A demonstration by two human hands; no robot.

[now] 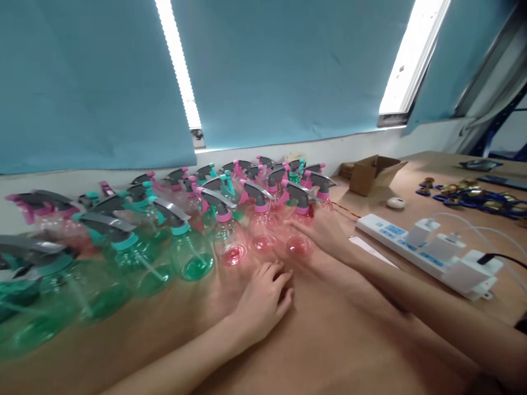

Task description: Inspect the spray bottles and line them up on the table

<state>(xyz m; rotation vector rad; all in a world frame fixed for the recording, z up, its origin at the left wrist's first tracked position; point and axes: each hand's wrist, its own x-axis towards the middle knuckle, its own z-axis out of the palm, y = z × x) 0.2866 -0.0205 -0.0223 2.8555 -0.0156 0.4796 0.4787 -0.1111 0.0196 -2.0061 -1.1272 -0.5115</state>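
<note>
Rows of clear spray bottles with grey heads stand on the tabletop. My right hand [327, 227] reaches across to the pink spray bottle [299, 244] at the right end of the front row, its fingers wrapped about the bottle's right side. My left hand [265, 299] rests on the table in front of the bottles, fingers loosely curled and apart, holding nothing. Just beyond it stand another pink bottle [262, 238] and a third pink one [231, 247]. Left of these is a green bottle [191, 255], with larger-looking green bottles further left.
A white power strip [415, 255] with plugged-in chargers and cables lies at the right. Behind it are a small white object [396, 203], an open cardboard box [370, 178] and several blue-and-gold items [473, 195]. Blue blinds [288, 71] hang behind the table.
</note>
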